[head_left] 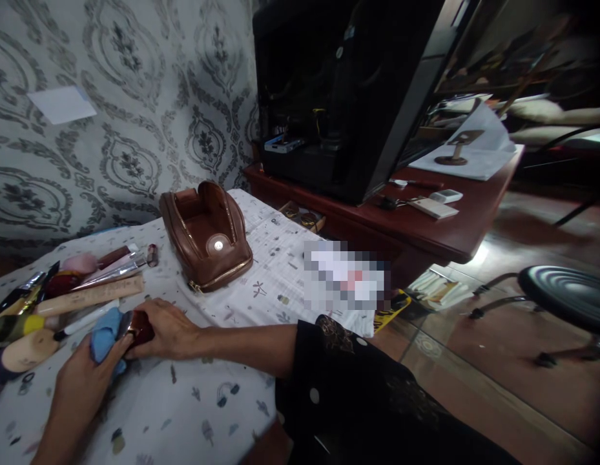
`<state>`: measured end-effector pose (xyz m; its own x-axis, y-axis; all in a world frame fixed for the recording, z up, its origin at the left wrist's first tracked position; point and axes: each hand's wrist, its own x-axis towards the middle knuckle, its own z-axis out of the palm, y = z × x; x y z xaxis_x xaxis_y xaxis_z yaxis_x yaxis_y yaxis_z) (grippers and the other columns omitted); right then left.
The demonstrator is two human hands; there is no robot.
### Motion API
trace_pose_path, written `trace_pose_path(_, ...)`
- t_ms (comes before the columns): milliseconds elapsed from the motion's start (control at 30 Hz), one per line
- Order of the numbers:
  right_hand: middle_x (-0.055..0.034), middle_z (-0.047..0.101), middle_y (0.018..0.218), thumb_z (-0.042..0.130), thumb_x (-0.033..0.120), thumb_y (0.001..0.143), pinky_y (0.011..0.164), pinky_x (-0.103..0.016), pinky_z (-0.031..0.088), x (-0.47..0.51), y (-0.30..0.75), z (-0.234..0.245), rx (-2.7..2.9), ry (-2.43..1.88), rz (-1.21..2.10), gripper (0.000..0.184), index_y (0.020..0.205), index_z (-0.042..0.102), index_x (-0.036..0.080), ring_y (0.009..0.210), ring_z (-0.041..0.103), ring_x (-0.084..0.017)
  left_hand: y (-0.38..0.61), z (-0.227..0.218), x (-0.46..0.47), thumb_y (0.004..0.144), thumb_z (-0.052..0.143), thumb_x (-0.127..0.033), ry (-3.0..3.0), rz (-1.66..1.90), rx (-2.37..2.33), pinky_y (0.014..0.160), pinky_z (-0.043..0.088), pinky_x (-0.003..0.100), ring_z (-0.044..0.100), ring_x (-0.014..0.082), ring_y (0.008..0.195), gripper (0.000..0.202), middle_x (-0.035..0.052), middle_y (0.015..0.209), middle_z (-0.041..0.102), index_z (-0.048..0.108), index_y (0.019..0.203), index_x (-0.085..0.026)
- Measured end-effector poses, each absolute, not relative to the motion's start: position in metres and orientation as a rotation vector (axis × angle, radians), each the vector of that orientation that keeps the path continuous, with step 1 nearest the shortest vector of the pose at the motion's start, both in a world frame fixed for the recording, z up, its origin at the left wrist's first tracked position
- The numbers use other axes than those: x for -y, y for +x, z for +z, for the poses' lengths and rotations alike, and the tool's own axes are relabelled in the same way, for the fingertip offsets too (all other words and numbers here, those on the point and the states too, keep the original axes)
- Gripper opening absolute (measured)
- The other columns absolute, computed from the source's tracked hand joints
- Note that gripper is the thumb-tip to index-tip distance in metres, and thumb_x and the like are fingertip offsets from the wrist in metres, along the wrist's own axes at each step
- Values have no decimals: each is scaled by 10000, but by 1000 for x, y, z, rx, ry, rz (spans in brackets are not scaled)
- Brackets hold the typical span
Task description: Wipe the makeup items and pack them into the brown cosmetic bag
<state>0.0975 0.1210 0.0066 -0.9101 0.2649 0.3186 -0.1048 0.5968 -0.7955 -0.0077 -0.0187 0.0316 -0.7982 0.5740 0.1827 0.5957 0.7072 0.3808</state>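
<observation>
My left hand [84,374] is closed around a crumpled blue cloth [103,336]. The cloth is pressed against the grey end of a small glossy reddish-brown container [143,327], which my right hand [168,329] grips from the other side. Cosmetics lie in a loose group beside my hands: a beige tube [93,294], a slim white tube with a black tip [89,320], a rounded beige bottle [31,352] and several brushes and tubes. Beyond them a brown leather pouch [212,258] stands unzipped, its visible inside bare.
A white patterned cloth [232,400] covers the table. A blurred-out item [348,274] lies at its right edge. Behind are a large black television [323,97] and a red-brown wooden stand [445,232] with small objects. A black round stool [566,297] stands on the tiled floor.
</observation>
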Motion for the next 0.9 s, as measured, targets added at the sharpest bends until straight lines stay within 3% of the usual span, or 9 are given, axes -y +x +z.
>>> trace_pose_path(100,-138,585,1225,862,448,664,974,-373,496,-121,98,8,2431,-187,1227,791,1280,478,134,1171,573,-283,-3,38,17,636,405,-712,-934,-648,2952,685,500,396,641,339,790,544,98,781,659,550,856,-237)
trace_pose_path(167,-145,577,1223,868,485,642,972,-380,498,-121,97,7,2436,-199,1204,856,1304,462,124,1183,559,-293,0,43,16,630,384,-715,-897,-623,2987,708,495,393,634,342,826,566,102,808,653,546,885,-237)
trace_pose_path(367,-24,574,917,835,471,698,886,-302,517,-122,102,12,2446,-165,1231,452,961,577,208,1063,578,-234,0,43,19,647,368,-709,-834,-649,2975,683,482,356,630,315,803,588,81,783,652,582,919,-234)
trace_pose_path(633,3,613,925,773,447,756,770,-273,508,-121,109,24,2422,-233,1429,391,983,556,214,891,638,-196,-2,40,22,661,422,-715,-811,-708,2959,671,461,315,634,287,805,618,49,788,672,626,999,-241)
trace_pose_path(767,-15,619,1012,818,394,736,839,-271,500,-123,103,17,2364,-239,1395,458,1057,557,197,954,618,-182,-4,38,24,687,440,-717,-782,-689,2955,633,450,303,626,279,764,575,31,721,659,640,960,-253)
trace_pose_path(900,-29,593,1009,869,436,667,933,-319,488,-123,101,12,2326,-232,1321,585,1085,545,189,1051,576,-215,-9,35,25,712,447,-711,-801,-683,2916,615,457,312,626,284,741,560,38,699,657,656,913,-233)
